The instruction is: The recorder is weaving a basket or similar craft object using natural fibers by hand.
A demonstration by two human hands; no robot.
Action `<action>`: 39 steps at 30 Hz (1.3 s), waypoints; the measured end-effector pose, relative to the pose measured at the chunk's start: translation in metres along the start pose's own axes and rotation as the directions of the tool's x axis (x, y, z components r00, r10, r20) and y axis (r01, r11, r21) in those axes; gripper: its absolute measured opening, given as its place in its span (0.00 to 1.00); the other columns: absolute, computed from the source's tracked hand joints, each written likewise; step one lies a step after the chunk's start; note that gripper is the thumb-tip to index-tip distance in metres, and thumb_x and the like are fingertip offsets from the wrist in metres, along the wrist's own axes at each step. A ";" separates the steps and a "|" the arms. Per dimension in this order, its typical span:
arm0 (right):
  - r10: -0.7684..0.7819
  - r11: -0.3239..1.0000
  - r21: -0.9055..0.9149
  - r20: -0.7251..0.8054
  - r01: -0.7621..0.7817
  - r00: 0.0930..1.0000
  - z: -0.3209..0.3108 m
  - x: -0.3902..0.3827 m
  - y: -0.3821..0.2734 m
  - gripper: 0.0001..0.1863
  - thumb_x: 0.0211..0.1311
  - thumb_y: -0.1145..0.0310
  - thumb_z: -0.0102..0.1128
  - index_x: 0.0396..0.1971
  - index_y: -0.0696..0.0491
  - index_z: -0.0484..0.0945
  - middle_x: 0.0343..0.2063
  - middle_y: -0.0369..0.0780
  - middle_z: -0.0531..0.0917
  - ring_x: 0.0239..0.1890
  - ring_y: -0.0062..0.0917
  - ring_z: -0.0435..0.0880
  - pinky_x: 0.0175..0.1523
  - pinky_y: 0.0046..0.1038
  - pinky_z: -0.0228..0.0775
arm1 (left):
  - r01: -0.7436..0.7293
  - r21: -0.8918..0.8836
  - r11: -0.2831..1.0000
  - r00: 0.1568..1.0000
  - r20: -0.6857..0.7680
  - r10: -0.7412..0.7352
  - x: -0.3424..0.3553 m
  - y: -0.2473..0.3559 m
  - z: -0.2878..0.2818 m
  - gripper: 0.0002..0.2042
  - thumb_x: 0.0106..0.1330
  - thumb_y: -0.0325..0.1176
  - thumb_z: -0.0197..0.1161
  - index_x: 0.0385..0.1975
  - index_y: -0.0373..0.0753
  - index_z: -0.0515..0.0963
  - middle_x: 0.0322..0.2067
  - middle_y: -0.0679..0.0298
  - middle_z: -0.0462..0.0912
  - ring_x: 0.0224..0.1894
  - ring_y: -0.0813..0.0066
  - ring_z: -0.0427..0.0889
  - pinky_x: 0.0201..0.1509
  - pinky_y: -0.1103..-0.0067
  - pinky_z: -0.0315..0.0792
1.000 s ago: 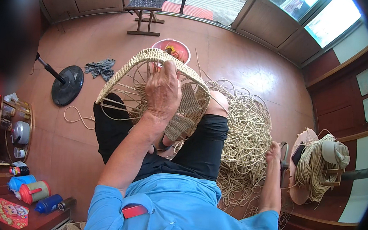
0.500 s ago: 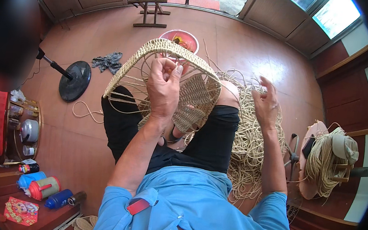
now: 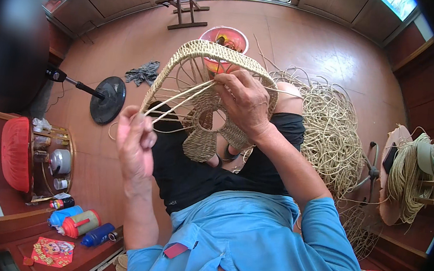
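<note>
A partly woven straw-coloured basket (image 3: pixel 204 48) rests on my lap, its thick braided rim arching away from me and loose strands crossing the open side. Woven, petal-like panels (image 3: pixel 200 144) show at its middle. Pale cords (image 3: pixel 178 100) stretch taut between my two hands across the basket. At the basket's left side, my left hand (image 3: pixel 138 143) is closed, its fingertips pinching the cord ends. My right hand (image 3: pixel 246 102) is closed on the same cords inside the rim; its palm and part of its grip are hidden.
A big heap of loose cord (image 3: pixel 330 130) lies on the floor at my right, beside a stool with a cord coil (image 3: pixel 409 175). A red basin (image 3: pixel 237 35) stands beyond the basket. At left are a fan base (image 3: pixel 108 100), a grey cloth (image 3: pixel 142 72) and a shelf with a kettle (image 3: pixel 60 162).
My left hand has moved from inside the rim down to the left. My right hand has come in from the right and closed on the cords. The view has shifted.
</note>
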State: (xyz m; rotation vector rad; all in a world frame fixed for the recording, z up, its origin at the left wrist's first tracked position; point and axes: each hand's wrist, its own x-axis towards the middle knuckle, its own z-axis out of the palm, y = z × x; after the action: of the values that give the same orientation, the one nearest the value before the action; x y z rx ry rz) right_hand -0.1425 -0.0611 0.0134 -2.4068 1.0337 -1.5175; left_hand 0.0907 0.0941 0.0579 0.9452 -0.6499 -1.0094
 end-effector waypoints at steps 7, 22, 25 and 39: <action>-0.031 0.997 -0.073 -0.140 0.021 0.990 0.002 0.002 0.005 0.08 0.64 0.67 0.74 0.41 0.45 0.86 0.36 0.34 0.85 0.39 0.32 0.87 0.48 0.36 0.73 | -0.088 -0.040 0.995 0.943 -0.326 0.070 -0.026 0.068 -0.159 0.07 0.83 0.39 0.66 0.46 0.44 0.80 0.25 0.76 0.68 0.22 0.85 0.61 0.31 0.79 0.63; 0.430 0.866 0.324 -0.097 -0.380 0.898 0.008 -0.007 -0.008 0.04 0.71 0.71 0.69 0.42 0.53 0.85 0.31 0.40 0.89 0.30 0.35 0.90 0.37 0.34 0.82 | 0.434 0.580 0.690 0.645 -0.735 0.212 -0.171 0.108 -0.442 0.10 0.78 0.45 0.70 0.43 0.47 0.86 0.22 0.70 0.78 0.21 0.76 0.77 0.28 0.73 0.72; 0.570 0.716 0.469 0.033 -0.517 0.821 0.015 -0.007 -0.008 0.04 0.74 0.71 0.68 0.43 0.55 0.85 0.30 0.42 0.89 0.31 0.28 0.91 0.38 0.31 0.81 | 0.296 0.858 -0.420 0.955 -0.276 0.110 -0.149 0.045 -0.341 0.11 0.77 0.37 0.67 0.49 0.36 0.85 0.37 0.55 0.90 0.39 0.53 0.90 0.48 0.64 0.83; 0.681 0.626 0.536 -0.023 -0.566 0.732 0.029 -0.002 -0.007 0.06 0.73 0.74 0.69 0.45 0.58 0.84 0.32 0.41 0.92 0.34 0.19 0.91 0.41 0.26 0.82 | -0.214 0.826 0.522 0.927 0.340 -0.159 -0.060 -0.039 0.063 0.13 0.84 0.33 0.61 0.60 0.36 0.85 0.31 0.59 0.90 0.29 0.75 0.90 0.32 0.76 0.81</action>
State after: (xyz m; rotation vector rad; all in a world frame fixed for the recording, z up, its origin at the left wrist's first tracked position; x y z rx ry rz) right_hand -0.1155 -0.0613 0.0005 -1.3229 1.1694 -1.5352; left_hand -0.0008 0.1181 0.0504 1.6147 -1.5966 -0.8135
